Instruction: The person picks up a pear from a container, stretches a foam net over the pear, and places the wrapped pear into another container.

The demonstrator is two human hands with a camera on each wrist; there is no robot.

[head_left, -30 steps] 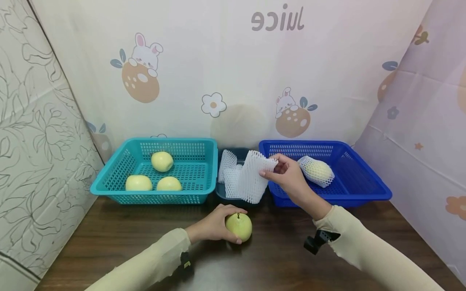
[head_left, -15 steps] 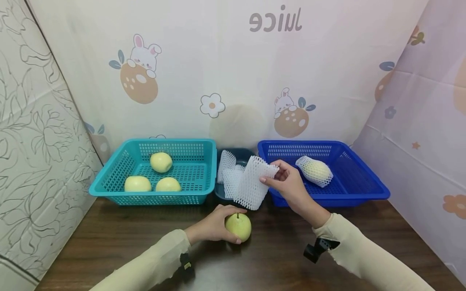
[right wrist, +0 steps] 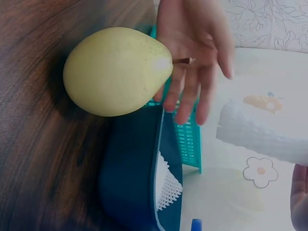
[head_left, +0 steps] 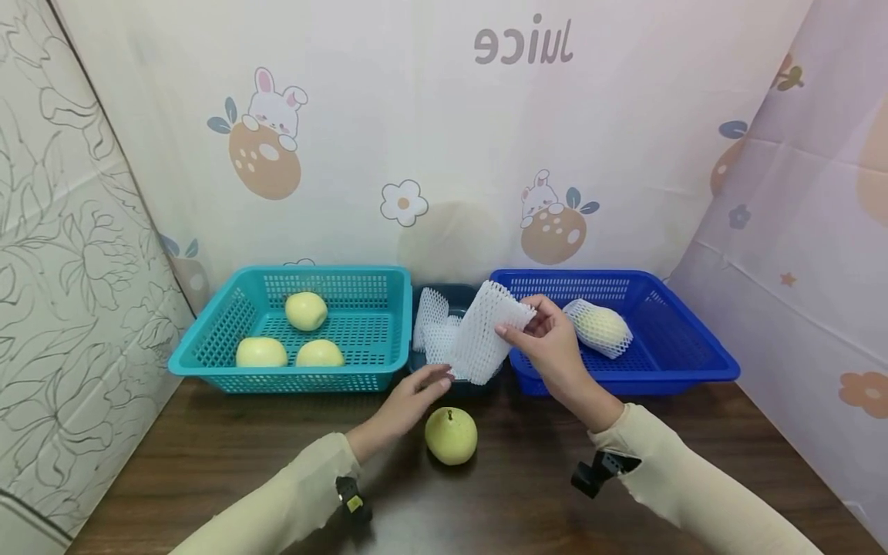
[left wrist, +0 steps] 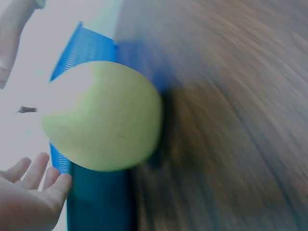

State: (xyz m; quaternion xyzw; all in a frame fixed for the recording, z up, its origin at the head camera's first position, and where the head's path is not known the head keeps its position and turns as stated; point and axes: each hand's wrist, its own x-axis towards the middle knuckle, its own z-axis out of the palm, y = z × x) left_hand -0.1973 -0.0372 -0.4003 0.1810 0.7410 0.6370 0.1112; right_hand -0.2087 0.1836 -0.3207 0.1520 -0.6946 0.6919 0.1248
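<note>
A green-yellow pear (head_left: 451,436) stands alone on the dark wood table, stem up. Just behind it, my left hand (head_left: 402,408) is off the fruit, fingers extended toward the lower end of a white foam net sleeve (head_left: 486,331); in the right wrist view that hand (right wrist: 195,57) shows a gap to the sleeve (right wrist: 264,134). My right hand (head_left: 558,354) pinches the sleeve's upper right edge between thumb and fingers, above the small dark bin (head_left: 472,388). More white net sleeves (head_left: 433,324) lie in that bin. The left wrist view shows the pear (left wrist: 103,115) up close.
A teal basket (head_left: 298,379) at the left holds three pale pears (head_left: 306,311). In the blue basket (head_left: 624,376) at the right lies one pear in a net sleeve (head_left: 600,327). Patterned cloth (head_left: 444,116) rises behind the baskets.
My left hand has let go of the pear and moved up behind it, toward the sleeve. The sleeve in my right hand has swung slightly upward.
</note>
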